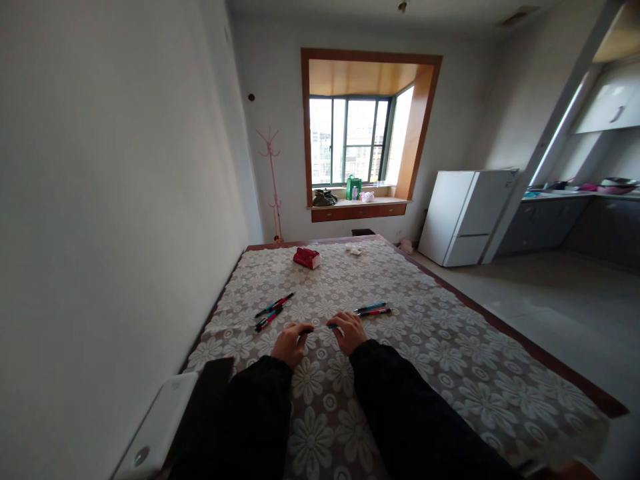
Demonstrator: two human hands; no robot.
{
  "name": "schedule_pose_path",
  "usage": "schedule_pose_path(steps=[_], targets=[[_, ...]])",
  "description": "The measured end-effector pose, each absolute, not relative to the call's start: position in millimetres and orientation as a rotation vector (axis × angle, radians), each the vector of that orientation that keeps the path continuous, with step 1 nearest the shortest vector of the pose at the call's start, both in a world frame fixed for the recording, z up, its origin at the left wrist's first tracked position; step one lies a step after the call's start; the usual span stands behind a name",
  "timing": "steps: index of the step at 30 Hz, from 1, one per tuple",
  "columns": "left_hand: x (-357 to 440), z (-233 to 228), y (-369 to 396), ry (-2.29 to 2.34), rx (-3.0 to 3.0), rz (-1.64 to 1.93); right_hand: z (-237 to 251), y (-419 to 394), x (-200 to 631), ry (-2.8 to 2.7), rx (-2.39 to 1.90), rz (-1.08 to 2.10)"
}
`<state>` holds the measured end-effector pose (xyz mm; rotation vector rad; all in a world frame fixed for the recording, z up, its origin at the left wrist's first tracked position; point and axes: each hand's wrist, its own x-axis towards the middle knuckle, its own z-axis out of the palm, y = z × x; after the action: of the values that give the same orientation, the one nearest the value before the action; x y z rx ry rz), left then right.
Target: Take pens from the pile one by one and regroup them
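My left hand (pixel 289 344) is closed, with a small dark pen part (pixel 307 331) sticking out of its fingertips toward the right. Across a short gap, my right hand (pixel 350 331) pinches a pen (pixel 333 326), of which only a teal end shows; the rest is hidden by the fingers. To the left of my hands, several pens (pixel 270 319) in black, red and teal lie in a loose group on the cloth. Just beyond my right hand lie a teal and black pen (pixel 371 308) and a red and black pen (pixel 375 312), side by side.
A patterned floral tablecloth (pixel 313 433) covers the table. Toward its far end sit a red tissue pack (pixel 307 258) and some small white items (pixel 354 251). A white device (pixel 157 427) stands at the near left, by the wall. A fridge (pixel 467 217) stands beyond, at right.
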<state>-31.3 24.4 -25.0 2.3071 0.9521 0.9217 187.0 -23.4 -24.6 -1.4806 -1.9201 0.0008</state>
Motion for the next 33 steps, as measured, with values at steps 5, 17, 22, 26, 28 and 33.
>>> schedule_pose_path(steps=[5,17,22,26,28,33], targets=[[-32,-23,24,0.942,2.321,0.887,-29,-21,188,-1.964,-1.445,0.048],[-27,-24,20,0.797,2.139,0.822,-28,-24,175,-2.098,-1.34,0.213],[-27,-19,17,0.774,2.135,0.815,-27,-24,177,-2.142,-1.286,0.148],[-26,-14,14,0.78,2.138,0.791,-24,-26,175,-2.143,-1.251,0.155],[-25,-12,12,0.783,2.149,0.786,-22,-27,174,-2.153,-1.28,0.162],[-26,-11,13,0.802,2.203,0.809,-22,-28,173,-2.172,-1.431,0.129]])
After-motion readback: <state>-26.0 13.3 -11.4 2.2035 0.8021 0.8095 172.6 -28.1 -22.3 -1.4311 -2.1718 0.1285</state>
